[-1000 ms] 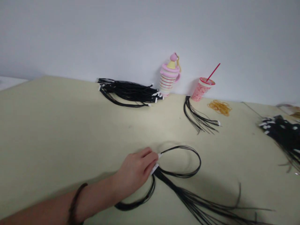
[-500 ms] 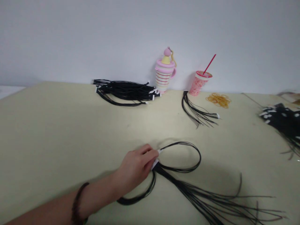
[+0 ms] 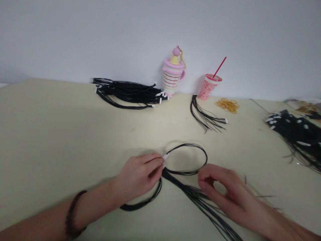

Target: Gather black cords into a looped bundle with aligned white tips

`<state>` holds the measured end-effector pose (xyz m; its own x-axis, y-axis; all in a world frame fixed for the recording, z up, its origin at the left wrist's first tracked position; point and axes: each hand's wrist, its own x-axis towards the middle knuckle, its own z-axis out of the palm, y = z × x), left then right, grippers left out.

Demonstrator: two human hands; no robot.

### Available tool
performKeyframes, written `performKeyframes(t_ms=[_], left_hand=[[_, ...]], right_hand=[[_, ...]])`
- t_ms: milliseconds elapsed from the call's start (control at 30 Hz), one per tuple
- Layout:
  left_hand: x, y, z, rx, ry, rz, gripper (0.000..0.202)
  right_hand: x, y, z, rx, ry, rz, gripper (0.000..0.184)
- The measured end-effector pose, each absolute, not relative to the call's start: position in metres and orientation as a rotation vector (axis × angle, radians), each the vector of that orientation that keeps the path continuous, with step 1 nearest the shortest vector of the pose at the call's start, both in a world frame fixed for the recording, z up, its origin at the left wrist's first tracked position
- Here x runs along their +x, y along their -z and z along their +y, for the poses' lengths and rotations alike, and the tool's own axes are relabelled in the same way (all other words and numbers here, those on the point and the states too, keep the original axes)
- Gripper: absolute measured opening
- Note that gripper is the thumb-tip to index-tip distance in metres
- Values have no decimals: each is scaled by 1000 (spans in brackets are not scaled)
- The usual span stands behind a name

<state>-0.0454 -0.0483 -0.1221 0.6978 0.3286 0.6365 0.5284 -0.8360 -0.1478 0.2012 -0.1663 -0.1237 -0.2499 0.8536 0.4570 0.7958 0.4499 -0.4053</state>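
On the table in front of me lies a black wire harness [image 3: 179, 182] with white connectors. My left hand [image 3: 142, 170] pinches it at its connector end, thumb and fingers closed round the white plugs, partly hiding them. One bunch of wires makes a loop [image 3: 187, 145] to the right; another curves out below my left hand. Many loose strands fan toward the lower right. At the right side of the loop is my right hand [image 3: 223, 190], its fingers curled and thumb and forefinger together. Whatever is between those fingertips, if anything, cannot be made out.
Along the wall stand a pile of black harnesses [image 3: 130, 92], a pink-lidded striped cup [image 3: 171, 80] and a pink tumbler with a straw [image 3: 208, 87]. Beside them lie a smaller harness [image 3: 204, 115] and yellow rubber bands [image 3: 228, 105]. Another harness pile [image 3: 296, 129] lies at right.
My right hand has come into view from the lower right, reaching the loop. My left hand keeps its hold on the connector end. The whole view has shifted slightly.
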Motion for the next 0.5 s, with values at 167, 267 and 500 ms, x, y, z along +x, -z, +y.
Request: performKeyframes(t_ms=[167,267,500], left_hand=[[-46,123,-55,-2500,832,-629,27],[-47,125,-55,-2474,833,-638,30],[-47,123,-54,-2525,809,-656,32]], right_hand=[[172,130,-124,-1375,-153,-2226,19],[162,134,-115,-1347,-86,-2266,17],[148,126,-103,-1330,-83,-2349,20]])
